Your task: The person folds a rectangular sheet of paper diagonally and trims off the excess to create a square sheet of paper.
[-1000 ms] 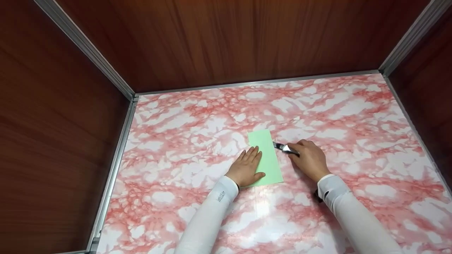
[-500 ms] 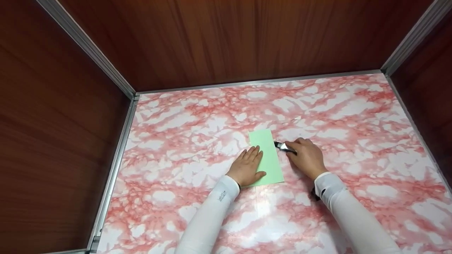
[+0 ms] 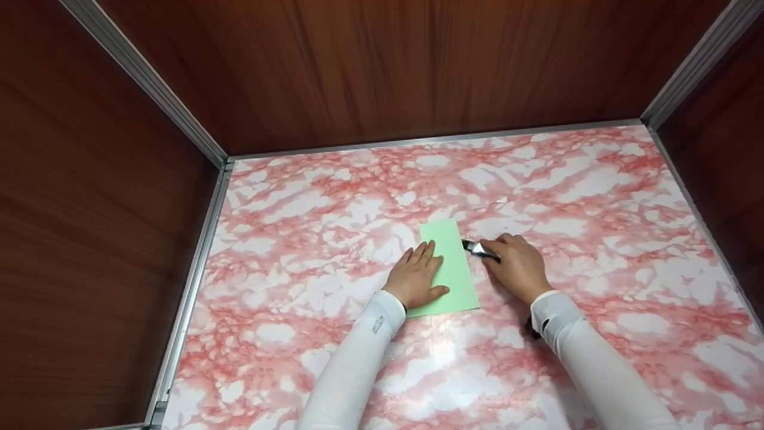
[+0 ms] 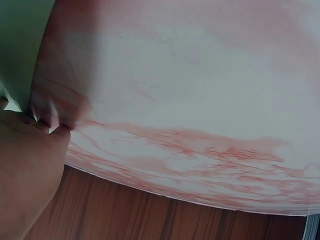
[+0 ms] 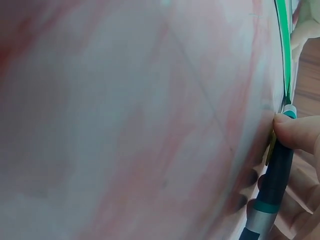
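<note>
A light green sheet of paper (image 3: 444,234) lies upright-wise on the red-and-white marbled table. My left hand (image 3: 416,278) rests on its left part, fingers straight and thumb spread across the sheet. To the right, my right hand (image 3: 519,267) grips a slim utility knife (image 3: 479,248) with a dark tip right at the paper's right edge. The right wrist view shows the knife's dark handle (image 5: 276,180) with teal bands and a silver section, held between thumb and fingers. Part of the left hand (image 4: 30,170) and the paper (image 4: 21,45) appear in the left wrist view.
The marbled tabletop (image 3: 310,358) spreads all around the sheet. Dark wood panels (image 3: 382,71) enclose the back and both sides, joined by metal rails (image 3: 197,269). White sleeves cover both forearms.
The left hand has shifted slightly up the paper, its fingers reaching a little farther. The right hand has moved slightly left since the first frame; paper and knife tip stay in nearly the same place.
</note>
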Demonstrator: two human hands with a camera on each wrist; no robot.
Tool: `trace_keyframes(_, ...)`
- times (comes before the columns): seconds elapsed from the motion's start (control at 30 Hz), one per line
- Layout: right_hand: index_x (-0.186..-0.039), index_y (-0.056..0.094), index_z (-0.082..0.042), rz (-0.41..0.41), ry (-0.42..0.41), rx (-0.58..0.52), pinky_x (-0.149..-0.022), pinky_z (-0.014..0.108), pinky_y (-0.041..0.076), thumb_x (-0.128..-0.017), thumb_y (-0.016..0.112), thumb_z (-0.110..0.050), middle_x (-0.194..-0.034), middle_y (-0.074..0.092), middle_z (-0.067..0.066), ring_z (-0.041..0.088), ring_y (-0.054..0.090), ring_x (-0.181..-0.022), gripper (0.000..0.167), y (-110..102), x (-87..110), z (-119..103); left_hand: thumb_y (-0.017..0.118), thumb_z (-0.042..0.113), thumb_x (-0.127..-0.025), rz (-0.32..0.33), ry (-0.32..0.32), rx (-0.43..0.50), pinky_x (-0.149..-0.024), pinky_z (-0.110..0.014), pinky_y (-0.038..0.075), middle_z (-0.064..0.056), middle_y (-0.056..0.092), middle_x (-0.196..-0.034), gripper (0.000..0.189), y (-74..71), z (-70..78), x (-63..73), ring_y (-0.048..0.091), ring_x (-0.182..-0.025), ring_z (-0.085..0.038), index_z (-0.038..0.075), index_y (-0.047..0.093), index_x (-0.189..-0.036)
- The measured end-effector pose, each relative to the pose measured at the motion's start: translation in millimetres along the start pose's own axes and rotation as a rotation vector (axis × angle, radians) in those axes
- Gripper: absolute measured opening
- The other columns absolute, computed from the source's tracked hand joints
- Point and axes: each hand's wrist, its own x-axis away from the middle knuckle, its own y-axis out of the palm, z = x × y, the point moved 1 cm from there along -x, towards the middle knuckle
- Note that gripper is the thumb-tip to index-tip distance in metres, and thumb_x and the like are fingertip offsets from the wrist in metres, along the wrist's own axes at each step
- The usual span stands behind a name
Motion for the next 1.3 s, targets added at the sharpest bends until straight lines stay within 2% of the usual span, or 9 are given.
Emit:
trace_keyframes(0.37, -0.127, 0.074, -0.011, -0.002, 0.038, -0.011, -0.069, 0.050, 0.049, -0.091, 0.080, -0.019, -0.101, 0.067, 0.009, 0.031, 0.061, -0.088, 0.038, -1.7, 1.9, 5.3, 0.042, 0.066, -0.102, -0.010, -0.007, 0.005, -0.125, -0.041, 0.007, -0.009, 0.005, -0.172, 0.079, -0.9, 0.4, 1.4, 0.003, -0.157, -0.023, 0.019, 0.026, -0.164)
trace_keyframes(0.6, -0.129, 0.073, -0.011, 0.010, 0.051, -0.014, -0.071, 0.051, 0.049, -0.091, 0.079, -0.018, -0.102, 0.067, 0.010, 0.032, 0.061, -0.089, 0.039, -5.3, 3.0, 10.6, 0.042, 0.066, -0.102, 0.006, 0.007, 0.003, -0.125, -0.043, 0.009, -0.009, 0.005, -0.172, 0.079, -0.1, -0.5, 0.9, 0.004, -0.157, -0.024, 0.019, 0.027, -0.164)
trace_keyframes(0.77, -0.129, 0.073, -0.011, 0.006, 0.045, -0.012, -0.070, 0.051, 0.049, -0.091, 0.079, -0.018, -0.101, 0.067, 0.010, 0.032, 0.060, -0.088, 0.039, -5.3, 3.4, 10.8, 0.042, 0.065, -0.102, 0.012, 0.021, 0.004, -0.125, -0.043, 0.008, -0.005, 0.002, -0.172, 0.079, 1.7, -0.9, 0.9, 0.003, -0.157, -0.025, 0.018, 0.027, -0.164)
trace_keyframes(0.9, -0.129, 0.074, -0.011, -0.001, 0.050, -0.016, -0.071, 0.051, 0.049, -0.091, 0.080, -0.017, -0.101, 0.067, 0.010, 0.032, 0.061, -0.088, 0.039, -4.4, 3.2, 9.9, 0.043, 0.065, -0.102, 0.025, 0.021, -0.016, -0.125, -0.044, 0.011, -0.003, 0.006, -0.172, 0.078, 0.4, -0.1, 1.6, 0.006, -0.157, -0.026, 0.018, 0.029, -0.163)
trace_keyframes(1.3, -0.129, 0.074, -0.010, -0.023, 0.039, 0.007, -0.070, 0.050, 0.050, -0.091, 0.080, -0.018, -0.101, 0.066, 0.009, 0.032, 0.061, -0.089, 0.039, -0.2, -7.9, -0.3, 0.040, 0.066, -0.102, -0.021, 0.003, -0.022, -0.125, -0.042, 0.007, -0.001, 0.002, -0.172, 0.079, 0.1, -0.1, -0.7, 0.001, -0.157, -0.023, 0.020, 0.024, -0.165)
